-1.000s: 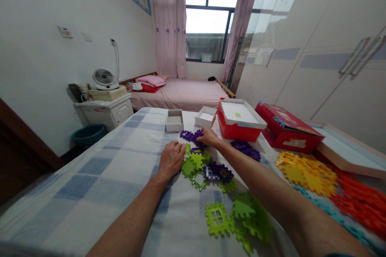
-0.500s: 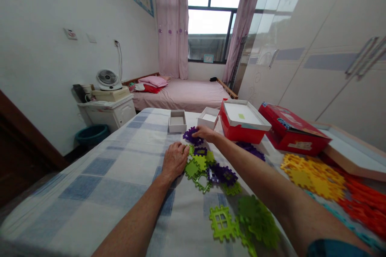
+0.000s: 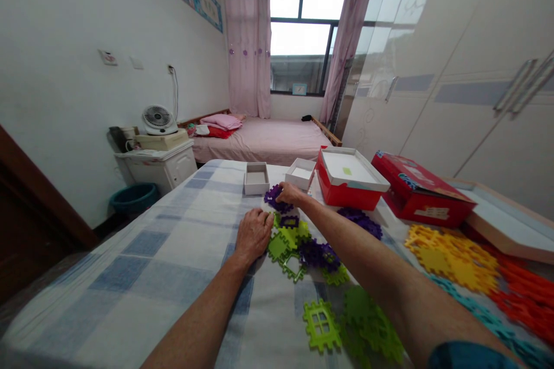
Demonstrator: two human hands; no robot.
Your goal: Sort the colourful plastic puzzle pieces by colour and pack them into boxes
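Note:
My right hand (image 3: 289, 194) reaches across the checked tablecloth, its fingers closed on a purple notched building piece (image 3: 272, 199). Just below it, my left hand (image 3: 255, 233) lies palm down with slightly bent fingers, its fingertips against the edge of a mixed pile. That pile has lime-green building pieces (image 3: 279, 246) with a small purple frame piece (image 3: 289, 221) on top and more purple pieces (image 3: 319, 255) beside it. Closer to me, under my right forearm, are a green window-shaped piece (image 3: 321, 326) and a heap of green pieces (image 3: 372, 323).
Beyond my hands stand a small grey-white box (image 3: 257, 187) and a white box (image 3: 298, 176). Red boxes (image 3: 350, 193) sit to the right. Along the right lie purple pieces (image 3: 361, 222), yellow pieces (image 3: 454, 259), teal pieces (image 3: 480, 308) and red-orange pieces (image 3: 528, 297).
The view has shifted slightly, so everything sits a little lower in the picture. Both hands stay in nearly the same spots, the right still on the purple piece.

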